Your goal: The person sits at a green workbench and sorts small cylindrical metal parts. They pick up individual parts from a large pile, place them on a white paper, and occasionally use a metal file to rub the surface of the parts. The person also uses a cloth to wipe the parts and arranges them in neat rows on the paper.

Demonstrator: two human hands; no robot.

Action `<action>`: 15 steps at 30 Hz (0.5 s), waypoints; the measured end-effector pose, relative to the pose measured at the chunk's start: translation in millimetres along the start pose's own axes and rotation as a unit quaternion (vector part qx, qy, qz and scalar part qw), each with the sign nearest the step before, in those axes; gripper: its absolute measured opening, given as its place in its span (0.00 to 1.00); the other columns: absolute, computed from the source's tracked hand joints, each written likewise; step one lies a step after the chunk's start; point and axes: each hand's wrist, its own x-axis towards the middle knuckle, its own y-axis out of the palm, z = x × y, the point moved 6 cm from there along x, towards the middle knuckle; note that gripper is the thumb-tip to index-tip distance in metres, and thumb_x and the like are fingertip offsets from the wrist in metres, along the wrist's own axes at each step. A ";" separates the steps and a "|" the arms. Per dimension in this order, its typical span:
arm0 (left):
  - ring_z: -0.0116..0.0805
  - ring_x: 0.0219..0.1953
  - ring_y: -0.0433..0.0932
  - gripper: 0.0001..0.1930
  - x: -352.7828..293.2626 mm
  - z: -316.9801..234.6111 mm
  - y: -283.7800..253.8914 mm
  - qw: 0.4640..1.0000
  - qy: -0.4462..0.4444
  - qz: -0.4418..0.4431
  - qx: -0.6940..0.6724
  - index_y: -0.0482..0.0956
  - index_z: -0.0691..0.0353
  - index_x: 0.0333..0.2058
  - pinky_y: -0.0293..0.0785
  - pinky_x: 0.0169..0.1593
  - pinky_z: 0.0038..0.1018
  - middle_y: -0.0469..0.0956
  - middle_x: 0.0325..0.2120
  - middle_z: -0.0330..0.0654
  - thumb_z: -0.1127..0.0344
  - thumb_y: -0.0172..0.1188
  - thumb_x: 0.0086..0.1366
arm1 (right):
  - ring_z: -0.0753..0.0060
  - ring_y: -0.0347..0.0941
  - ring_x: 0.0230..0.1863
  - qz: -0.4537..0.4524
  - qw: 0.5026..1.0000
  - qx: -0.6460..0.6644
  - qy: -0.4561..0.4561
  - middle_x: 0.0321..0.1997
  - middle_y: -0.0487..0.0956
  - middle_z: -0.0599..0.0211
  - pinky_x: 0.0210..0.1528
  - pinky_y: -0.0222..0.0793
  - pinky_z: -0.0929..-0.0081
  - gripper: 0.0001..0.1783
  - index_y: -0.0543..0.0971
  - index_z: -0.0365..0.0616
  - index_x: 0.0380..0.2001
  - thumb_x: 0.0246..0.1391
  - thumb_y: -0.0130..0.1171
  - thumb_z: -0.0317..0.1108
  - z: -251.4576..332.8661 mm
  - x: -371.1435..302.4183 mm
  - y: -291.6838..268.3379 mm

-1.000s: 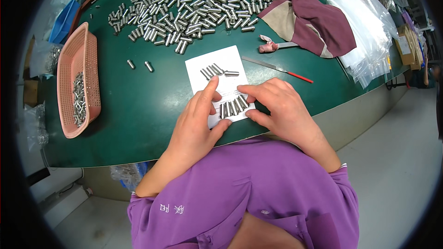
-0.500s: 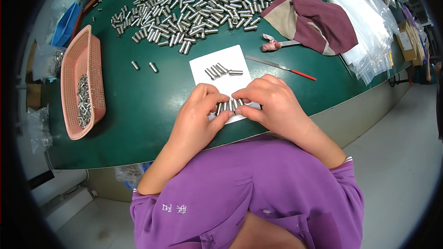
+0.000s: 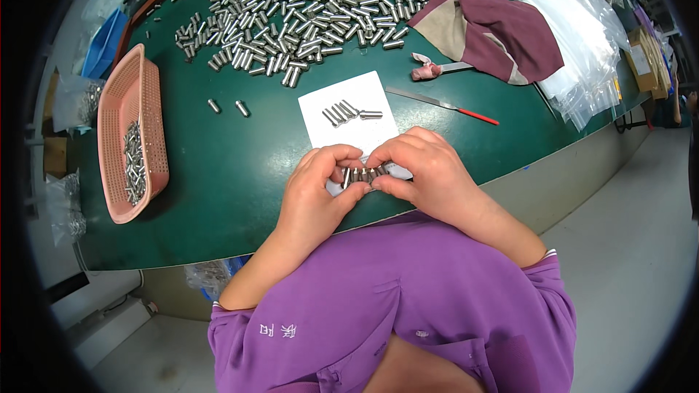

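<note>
Near the table's front edge, my left hand (image 3: pixel 313 188) and my right hand (image 3: pixel 429 167) pinch a short row of metal pins (image 3: pixel 362 175) from both sides. Thumbs press along the near side and fingers along the far side, with the pins side by side. Beneath them lies a white sheet of paper (image 3: pixel 342 91), partly hidden by my hands. Several loose pins (image 3: pixel 340 113) rest on the sheet just beyond my fingers, one of them lying crosswise. To the right of the paper is a slim file (image 3: pixel 477 116) with a red handle.
A large heap of metal pins (image 3: pixel 306 22) covers the table's far side. On the left stands a pink basket (image 3: pixel 151 138) containing small metal parts; two pins (image 3: pixel 242 108) lie between it and the paper. A maroon cloth (image 3: pixel 510 36), a wrapped blade (image 3: pixel 426 68) and clear plastic bags (image 3: pixel 561 36) lie right.
The row of pins has tipped between my fingers, so their ends show more. Both hands have shifted slightly; the loose pins on the paper lie as before.
</note>
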 end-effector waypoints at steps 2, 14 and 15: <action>0.21 0.31 0.70 0.28 -0.3 1.4 1.3 1.000 -0.008 0.002 -0.013 0.76 0.61 0.50 0.68 0.35 0.19 0.80 0.35 0.33 0.79 0.73 0.48 | 0.66 0.76 0.37 -0.006 1.000 0.012 -0.001 0.33 0.81 0.73 0.41 0.71 0.67 0.14 0.81 0.48 0.34 0.40 0.73 0.28 0.4 -0.6 0.4; 0.21 0.32 0.69 0.34 3.8 6.0 0.7 0.999 0.031 -0.037 0.019 0.72 0.59 0.58 0.68 0.36 0.19 0.80 0.35 0.32 0.79 0.69 0.50 | 0.62 0.76 0.40 -0.007 0.999 0.031 -0.012 0.36 0.81 0.71 0.47 0.70 0.64 0.14 0.77 0.48 0.37 0.45 0.67 0.27 -6.7 4.0 6.0; 0.22 0.32 0.69 0.35 3.1 3.3 -0.3 0.998 0.042 -0.035 0.032 0.71 0.59 0.59 0.68 0.36 0.20 0.80 0.36 0.32 0.79 0.69 0.50 | 0.62 0.76 0.41 -0.005 0.999 0.029 -0.012 0.37 0.81 0.71 0.47 0.70 0.64 0.14 0.77 0.48 0.38 0.46 0.67 0.27 -6.1 3.4 5.5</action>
